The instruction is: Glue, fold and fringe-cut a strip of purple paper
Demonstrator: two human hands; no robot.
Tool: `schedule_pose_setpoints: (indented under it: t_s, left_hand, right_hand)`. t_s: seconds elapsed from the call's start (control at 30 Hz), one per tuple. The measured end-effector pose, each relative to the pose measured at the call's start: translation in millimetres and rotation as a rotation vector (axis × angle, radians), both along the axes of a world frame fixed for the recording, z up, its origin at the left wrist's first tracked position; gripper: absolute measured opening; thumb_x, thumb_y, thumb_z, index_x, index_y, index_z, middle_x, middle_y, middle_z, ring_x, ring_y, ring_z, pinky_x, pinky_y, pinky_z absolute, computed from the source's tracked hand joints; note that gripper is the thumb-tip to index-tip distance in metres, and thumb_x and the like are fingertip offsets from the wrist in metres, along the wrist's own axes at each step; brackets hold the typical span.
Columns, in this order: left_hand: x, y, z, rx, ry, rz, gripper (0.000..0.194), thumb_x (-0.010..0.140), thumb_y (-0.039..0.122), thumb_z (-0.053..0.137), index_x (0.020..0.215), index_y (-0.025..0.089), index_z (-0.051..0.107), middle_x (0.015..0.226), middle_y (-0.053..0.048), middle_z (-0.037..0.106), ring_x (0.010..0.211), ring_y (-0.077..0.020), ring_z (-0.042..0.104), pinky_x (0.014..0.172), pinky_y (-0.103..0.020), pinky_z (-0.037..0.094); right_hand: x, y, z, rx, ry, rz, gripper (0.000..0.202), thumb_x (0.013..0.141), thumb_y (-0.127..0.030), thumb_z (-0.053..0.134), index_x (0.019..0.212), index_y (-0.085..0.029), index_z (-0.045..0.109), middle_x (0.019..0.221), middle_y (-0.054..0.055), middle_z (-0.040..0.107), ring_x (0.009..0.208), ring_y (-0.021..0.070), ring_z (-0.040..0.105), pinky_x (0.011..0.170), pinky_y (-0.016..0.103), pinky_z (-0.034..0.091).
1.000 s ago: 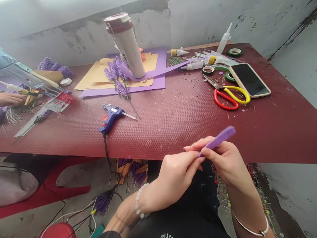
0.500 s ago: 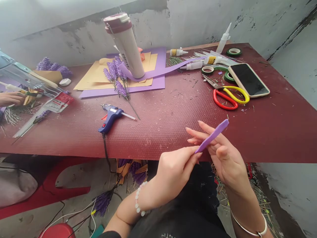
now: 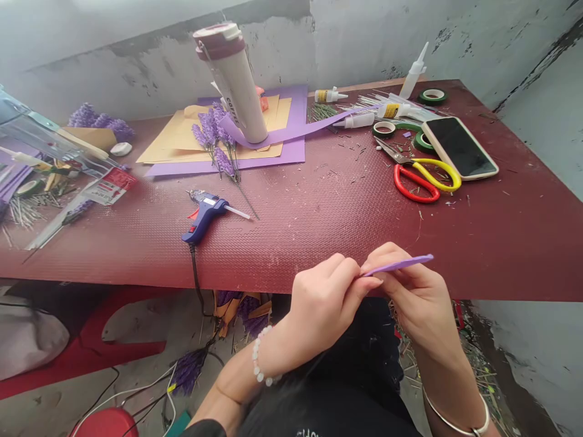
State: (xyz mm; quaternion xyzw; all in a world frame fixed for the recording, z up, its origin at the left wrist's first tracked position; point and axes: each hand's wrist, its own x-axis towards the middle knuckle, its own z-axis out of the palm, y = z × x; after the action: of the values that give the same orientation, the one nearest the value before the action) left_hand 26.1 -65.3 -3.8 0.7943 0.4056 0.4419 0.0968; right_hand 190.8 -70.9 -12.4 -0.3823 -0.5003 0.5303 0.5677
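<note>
A narrow purple strip (image 3: 405,264), which looks like folded paper or foam sheet, is pinched in my hands above the table's front edge. My left hand (image 3: 321,309) is closed on its lower left end. My right hand (image 3: 416,300) grips it just beside, thumb and fingers pressed together, while the free end sticks out to the right. Farther up the table lie scissors (image 3: 426,179) with red and yellow handles. To the left rests a blue glue gun (image 3: 204,215) with a glue stick in its back.
A coffee tumbler (image 3: 237,91) stands on yellow and purple sheets, beside lavender stems (image 3: 214,133) and a long purple ribbon (image 3: 300,131). A phone (image 3: 460,147), glue bottles (image 3: 412,76) and green tape rolls (image 3: 432,97) occupy the back right. The glue gun's cord (image 3: 195,279) hangs over the front edge.
My right hand, spread open before, has closed on the strip beside my left hand. The strip has tipped from steep to nearly level. Another person's hand at the far left has gone from view.
</note>
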Motion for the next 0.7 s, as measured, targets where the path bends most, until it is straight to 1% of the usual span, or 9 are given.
schedule_pose_setpoints:
  t_s: [0.07,0.17,0.27,0.33,0.43,0.5,0.57,0.63,0.7]
  left_hand:
    - [0.1,1.1,0.3,-0.032,-0.049,-0.049,0.052,0.123,0.035,0.043,0.073,0.022,0.047,0.062,0.005,0.054,0.052,-0.0070,0.045,0.052,-0.021,0.037]
    - [0.2,2.0,0.5,-0.071,-0.150,-0.084,0.048,0.119,0.026,0.048,0.072,0.024,0.036,0.060,0.008,0.043,0.049,-0.0063,0.036,0.049,-0.022,0.030]
    - [-0.1,2.5,1.6,-0.197,-0.220,-0.121,0.045,0.113,0.019,0.051,0.072,0.024,0.033,0.058,0.009,0.040,0.048,-0.0057,0.034,0.047,-0.021,0.028]
    - [-1.1,2.4,2.2,-0.317,-0.231,-0.151,0.044,0.111,0.019,0.052,0.070,0.023,0.038,0.058,0.008,0.044,0.049,-0.0057,0.038,0.048,-0.020,0.030]
    - [-3.6,1.8,0.8,-0.497,-0.250,-0.213,0.049,0.118,0.036,0.047,0.071,0.022,0.049,0.062,0.004,0.055,0.053,-0.0078,0.049,0.053,-0.021,0.040]
    - [-5.5,1.6,-1.8,-0.587,-0.335,-0.272,0.061,0.119,0.061,0.041,0.074,0.022,0.054,0.066,0.001,0.061,0.055,-0.0102,0.052,0.055,-0.024,0.045]
    - [-6.9,2.1,-4.0,-0.648,-0.455,-0.329,0.072,0.111,0.082,0.035,0.076,0.022,0.055,0.067,-0.001,0.062,0.055,-0.0114,0.050,0.053,-0.025,0.045]
    - [-7.5,3.3,-4.0,-0.670,-0.526,-0.364,0.075,0.108,0.086,0.035,0.076,0.021,0.055,0.066,0.000,0.059,0.054,-0.0110,0.047,0.051,-0.025,0.043]
    - [-7.2,4.9,-1.5,-0.634,-0.508,-0.373,0.069,0.112,0.077,0.043,0.073,0.021,0.052,0.065,0.003,0.053,0.054,-0.0098,0.045,0.052,-0.024,0.040]
  right_hand:
    - [-1.9,0.1,-0.3,-0.044,0.016,-0.018,0.013,0.098,-0.042,0.088,0.093,-0.031,0.084,0.084,-0.002,0.076,0.076,0.0118,0.074,0.065,0.017,0.060]
    - [-3.3,1.1,-1.1,-0.099,0.055,-0.013,0.027,0.094,-0.054,0.089,0.098,-0.030,0.078,0.084,-0.002,0.077,0.074,0.0147,0.074,0.067,0.023,0.063]
    - [-3.6,1.9,-0.3,-0.116,0.008,0.137,0.041,0.096,-0.067,0.081,0.093,-0.027,0.073,0.080,0.000,0.074,0.071,0.0172,0.070,0.067,0.028,0.062]
    - [-4.3,1.5,0.2,-0.138,-0.038,0.198,0.046,0.099,-0.068,0.076,0.083,-0.025,0.069,0.073,0.000,0.068,0.066,0.0163,0.063,0.063,0.028,0.057]
    - [-6.7,0.3,-0.1,-0.178,-0.017,0.179,0.050,0.101,-0.066,0.074,0.074,-0.025,0.064,0.066,-0.001,0.060,0.062,0.0159,0.056,0.059,0.030,0.051]
    - [-8.8,0.2,-0.2,-0.210,0.044,0.168,0.048,0.099,-0.067,0.075,0.076,-0.025,0.068,0.065,-0.001,0.059,0.061,0.0165,0.055,0.058,0.031,0.051]
    - [-10.9,1.1,0.8,-0.234,0.112,0.144,0.047,0.096,-0.067,0.079,0.078,-0.025,0.070,0.064,-0.002,0.058,0.058,0.0159,0.052,0.054,0.030,0.048]
    - [-12.5,2.6,2.8,-0.232,0.160,0.091,0.047,0.094,-0.065,0.082,0.075,-0.025,0.068,0.063,-0.002,0.056,0.056,0.0147,0.049,0.050,0.028,0.045]
    - [-13.4,3.9,4.3,-0.220,0.172,0.040,0.046,0.093,-0.063,0.084,0.073,-0.025,0.067,0.063,-0.003,0.055,0.055,0.0141,0.047,0.049,0.028,0.045]
